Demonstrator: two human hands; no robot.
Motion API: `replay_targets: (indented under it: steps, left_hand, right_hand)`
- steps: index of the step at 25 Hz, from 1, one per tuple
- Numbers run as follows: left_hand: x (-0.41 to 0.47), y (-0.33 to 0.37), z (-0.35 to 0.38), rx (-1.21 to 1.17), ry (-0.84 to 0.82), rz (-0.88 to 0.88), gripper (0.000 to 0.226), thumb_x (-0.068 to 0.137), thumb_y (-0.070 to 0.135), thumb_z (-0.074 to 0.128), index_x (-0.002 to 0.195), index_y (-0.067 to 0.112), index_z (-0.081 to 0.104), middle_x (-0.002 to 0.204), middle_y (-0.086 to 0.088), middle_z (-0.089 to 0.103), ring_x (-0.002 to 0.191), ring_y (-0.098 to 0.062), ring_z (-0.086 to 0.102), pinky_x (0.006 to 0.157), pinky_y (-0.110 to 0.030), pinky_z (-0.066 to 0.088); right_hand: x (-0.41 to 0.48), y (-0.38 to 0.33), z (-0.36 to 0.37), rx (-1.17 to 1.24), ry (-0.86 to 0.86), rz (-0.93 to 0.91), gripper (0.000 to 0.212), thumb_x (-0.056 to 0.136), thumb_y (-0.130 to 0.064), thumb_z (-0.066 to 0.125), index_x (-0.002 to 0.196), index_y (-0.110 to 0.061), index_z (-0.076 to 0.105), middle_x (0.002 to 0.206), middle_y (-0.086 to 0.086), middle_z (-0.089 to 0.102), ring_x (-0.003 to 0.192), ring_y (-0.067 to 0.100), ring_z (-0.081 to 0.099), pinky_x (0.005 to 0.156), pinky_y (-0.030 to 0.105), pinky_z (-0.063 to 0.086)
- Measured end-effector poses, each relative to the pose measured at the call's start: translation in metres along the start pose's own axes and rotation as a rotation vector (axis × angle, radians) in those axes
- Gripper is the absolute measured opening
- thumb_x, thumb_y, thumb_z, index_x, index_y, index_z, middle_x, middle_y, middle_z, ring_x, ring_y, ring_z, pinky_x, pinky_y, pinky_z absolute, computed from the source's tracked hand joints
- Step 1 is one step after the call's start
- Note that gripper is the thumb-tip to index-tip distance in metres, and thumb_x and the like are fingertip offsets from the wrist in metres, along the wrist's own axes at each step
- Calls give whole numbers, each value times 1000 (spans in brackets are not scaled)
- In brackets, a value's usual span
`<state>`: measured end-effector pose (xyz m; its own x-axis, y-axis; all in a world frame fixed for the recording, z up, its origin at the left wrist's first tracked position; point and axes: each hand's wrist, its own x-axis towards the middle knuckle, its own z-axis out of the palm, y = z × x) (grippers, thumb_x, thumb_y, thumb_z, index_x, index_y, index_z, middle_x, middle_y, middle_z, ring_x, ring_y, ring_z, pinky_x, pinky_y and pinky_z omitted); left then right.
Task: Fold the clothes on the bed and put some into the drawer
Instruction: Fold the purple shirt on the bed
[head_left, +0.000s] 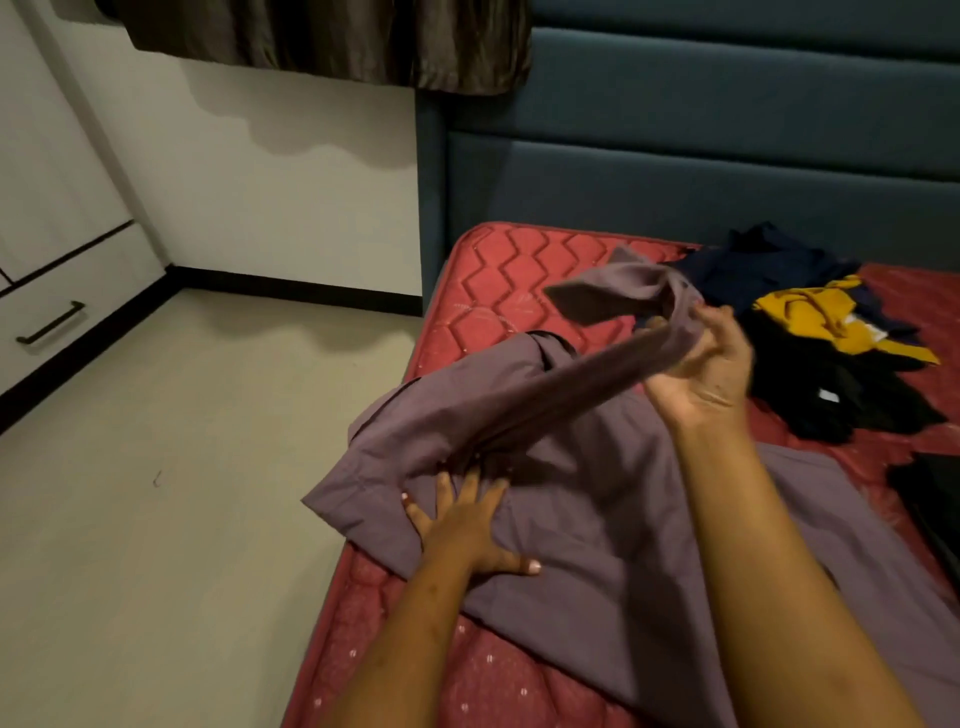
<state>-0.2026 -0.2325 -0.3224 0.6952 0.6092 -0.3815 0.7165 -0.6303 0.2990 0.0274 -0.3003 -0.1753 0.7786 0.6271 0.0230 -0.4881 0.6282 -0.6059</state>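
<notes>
**On the red quilted mattress (519, 270), a dusty-purple long-sleeved shirt (623, 545) with one sleeve raised**

At the near left edge of the bed, the left forearm comes in from the bottom of the head view and the left hand (467, 525) lies palm down on the shirt. Its fingers (444, 488) are straight and spread, pressing the cloth flat where the sleeve (545, 400) meets the body. The thumb points out to the right, also on the cloth.

The right forearm reaches further up the bed, crossing over the spread shirt. The right hand (701, 358) is raised above the mattress with the palm turned towards the camera. Its fingers curl round the far end of the sleeve and grip it. The loose cuff end flops to the left past them. The sleeve runs in a stretched band from this grip down to the left fingertips.

The rest of the shirt lies open on the mattress, and its left corner hangs over the bed's edge.

Just beyond the right hand sits a loose pile: a navy garment (753, 265), a mustard-yellow garment (826, 317) and a black garment (852, 400). A teal padded headboard (727, 130) stands behind. At far left, across the beige floor (182, 467), is a white drawer with a black bar handle (49, 322), closed.
</notes>
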Motion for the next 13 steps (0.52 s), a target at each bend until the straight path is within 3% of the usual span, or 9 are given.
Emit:
replay_targets:
  steps: [2, 4, 5, 6, 7, 8, 10, 11, 13]
  left_hand:
    - [-3, 5, -10, 28, -42, -27, 124, 57, 78, 68, 150, 45, -7, 158, 11, -23, 142, -34, -27, 102, -76, -6]
    - [-3, 9, -19, -29, -41, -122, 113, 63, 66, 73, 152, 38, 10, 162, 1, 0, 147, -33, -5, 108, -69, 4]
    - [-7, 12, -20, -117, 14, -175, 98, 68, 56, 74, 150, 31, 25, 159, -5, 19, 145, -33, 15, 111, -63, 13]
    - [-12, 16, -20, -240, 109, -220, 79, 74, 44, 73, 143, 22, 41, 150, -11, 38, 138, -33, 34, 112, -54, 26]
    - [-17, 19, -15, -381, 214, -250, 62, 78, 32, 69, 134, 12, 51, 140, -17, 50, 128, -35, 47, 107, -47, 36]
    - [-27, 27, -7, -516, 291, -257, 51, 81, 23, 66, 128, 5, 55, 131, -21, 56, 120, -37, 53, 101, -42, 42]
    - [-52, 47, 11, -775, 375, -256, 42, 85, 13, 62, 124, -2, 55, 126, -25, 58, 115, -39, 55, 95, -40, 45]
    - [-64, 59, 20, -957, 380, -281, 40, 88, 14, 60, 124, -3, 55, 127, -24, 58, 115, -37, 55, 94, -39, 44]
    - [-85, 82, 32, -1443, 280, -336, 42, 97, 28, 50, 132, 5, 50, 135, -16, 54, 120, -34, 52, 97, -40, 42]
  right_hand:
    - [-41, -42, -21, 165, -204, -41, 35, 68, -23, 77, 99, -20, 61, 77, 3, 62, 58, 18, 51, 62, 27, 46]
    - [-67, -63, -67, 136, -77, 49, 33, 94, -21, 46, 125, -16, 58, 80, 5, 62, 60, 19, 54, 66, 28, 49]
    - [-83, -79, -92, 70, -4, 188, 42, 99, -21, 33, 136, -18, 53, 86, 7, 64, 69, 21, 59, 72, 30, 51]
    - [-105, -85, -116, -1, -34, 340, 46, 102, -21, 26, 144, -18, 44, 104, 12, 66, 89, 24, 64, 84, 35, 50]
    - [-124, -86, -143, -67, -89, 449, 46, 102, -18, 26, 147, -17, 38, 125, 16, 60, 113, 27, 60, 97, 39, 47]
    - [-146, -95, -155, -286, -108, 549, 45, 99, -11, 33, 143, -13, 43, 134, 14, 55, 120, 24, 57, 99, 38, 48]
    - [-176, -112, -167, -732, -64, 689, 40, 85, 11, 45, 112, -8, 68, 117, 8, 66, 87, 13, 70, 68, 26, 57]
    - [-188, -120, -171, -942, 8, 660, 37, 84, 16, 44, 99, -8, 68, 110, 8, 65, 73, 10, 69, 57, 23, 55]
    - [-204, -130, -175, -928, 118, 530, 29, 90, 12, 43, 91, -10, 62, 104, 8, 65, 64, 10, 69, 49, 24, 55]
